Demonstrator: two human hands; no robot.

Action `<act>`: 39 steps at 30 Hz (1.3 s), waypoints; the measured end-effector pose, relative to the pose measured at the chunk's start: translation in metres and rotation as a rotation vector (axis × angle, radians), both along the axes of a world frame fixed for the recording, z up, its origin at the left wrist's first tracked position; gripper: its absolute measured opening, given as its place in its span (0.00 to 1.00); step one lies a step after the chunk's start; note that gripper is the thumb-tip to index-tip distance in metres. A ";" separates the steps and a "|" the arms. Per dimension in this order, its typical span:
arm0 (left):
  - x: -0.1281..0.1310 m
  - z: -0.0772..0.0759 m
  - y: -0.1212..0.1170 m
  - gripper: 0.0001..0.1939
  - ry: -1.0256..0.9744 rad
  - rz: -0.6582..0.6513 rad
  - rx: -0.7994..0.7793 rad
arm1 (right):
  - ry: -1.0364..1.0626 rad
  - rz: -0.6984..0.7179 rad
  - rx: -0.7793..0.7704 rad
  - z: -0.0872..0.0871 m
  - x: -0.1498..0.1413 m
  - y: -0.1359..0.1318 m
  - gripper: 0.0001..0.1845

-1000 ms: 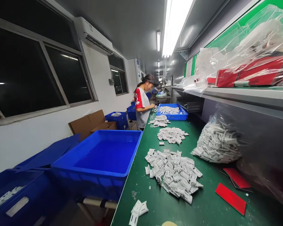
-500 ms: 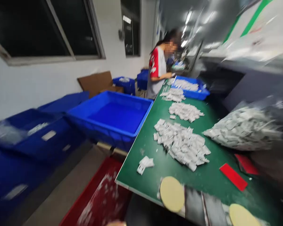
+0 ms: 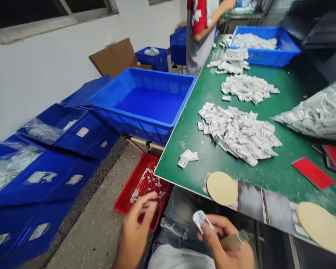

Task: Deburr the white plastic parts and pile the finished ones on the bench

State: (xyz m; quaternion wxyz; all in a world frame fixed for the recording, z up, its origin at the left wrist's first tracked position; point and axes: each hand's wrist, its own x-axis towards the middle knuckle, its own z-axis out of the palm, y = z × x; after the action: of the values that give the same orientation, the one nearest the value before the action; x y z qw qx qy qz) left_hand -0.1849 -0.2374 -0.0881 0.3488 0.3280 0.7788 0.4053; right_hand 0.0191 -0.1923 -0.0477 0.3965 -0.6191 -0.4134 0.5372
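My right hand (image 3: 224, 243) pinches a small white plastic part (image 3: 201, 220) with a rounded end between thumb and fingers. A flat, brownish-grey piece (image 3: 232, 242) also sits in this hand, against the fingers; its kind is unclear. My left hand (image 3: 138, 220) hangs in front of the red tray (image 3: 120, 203), fingers loosely bent and apart, with nothing visible in them. On the green table (image 3: 182, 127), a few white parts (image 3: 187, 158) lie near the corner, and a large heap of similar parts (image 3: 240, 130) lies farther back.
Two round cream pads (image 3: 222, 188) line the table's front edge. Red rectangular pieces (image 3: 313, 173) and a bag of white parts (image 3: 322, 112) lie right. A large blue bin (image 3: 140, 123) stands left of the table. A person (image 3: 201, 33) stands at the far end.
The view has tilted downward. Both my hands have come up into view, the right one with the white part. The other person's forearm is raised higher.
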 end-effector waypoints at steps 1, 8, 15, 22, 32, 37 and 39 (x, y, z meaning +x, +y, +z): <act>0.018 0.013 0.001 0.21 -0.168 -0.116 0.046 | 0.032 0.003 -0.023 0.001 -0.002 0.000 0.17; 0.090 0.058 0.038 0.11 -0.733 -0.109 0.131 | 0.119 0.232 0.092 0.001 0.016 -0.005 0.16; 0.098 0.078 0.057 0.10 -1.059 -0.117 0.074 | -0.209 0.391 0.399 0.021 0.079 0.005 0.20; 0.111 0.081 0.060 0.06 -0.962 -0.158 0.008 | -0.316 0.525 0.624 0.033 0.099 0.021 0.09; 0.125 0.090 0.062 0.06 -0.776 -0.241 -0.077 | -0.831 0.507 0.961 0.027 0.088 0.038 0.31; 0.129 0.090 0.064 0.06 -0.726 -0.251 -0.070 | -0.768 0.498 0.878 0.031 0.093 0.040 0.32; 0.130 0.090 0.065 0.07 -0.701 -0.243 -0.076 | -0.805 0.470 0.888 0.030 0.095 0.040 0.32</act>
State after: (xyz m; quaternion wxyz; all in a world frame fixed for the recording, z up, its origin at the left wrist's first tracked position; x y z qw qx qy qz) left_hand -0.0544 -0.1728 0.0023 0.6519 0.2462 0.5819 0.4193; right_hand 0.1137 -0.1526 -0.0172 0.3007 -0.4419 -0.8375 0.1132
